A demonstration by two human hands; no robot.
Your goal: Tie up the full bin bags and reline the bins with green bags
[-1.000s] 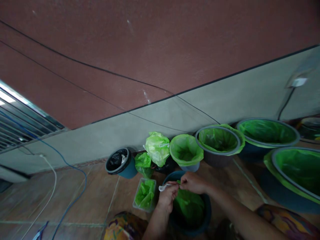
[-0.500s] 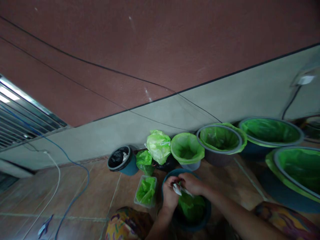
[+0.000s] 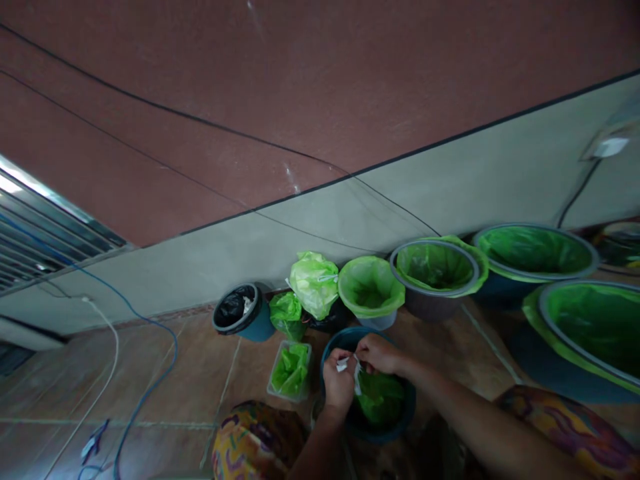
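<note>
Yellow-orange clothing [image 3: 256,435] with purple swirls leaves 2 forearms [image 3: 453,403] bare.

Fingers [image 3: 369,352] hold a white strip [image 3: 357,381] at a green bag [image 3: 383,399].

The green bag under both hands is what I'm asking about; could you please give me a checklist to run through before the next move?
1. Green bag inside the blue bucket: ok.
2. Left hand on the white strip: ok.
3. Right hand right beside it, at the bag's top: ok.
4. Strip knotted tight: cannot tell, fingers cover that spot.
5. Bag's contents: cannot tell.
6. Clear tub apart from the bucket: ok.
</note>
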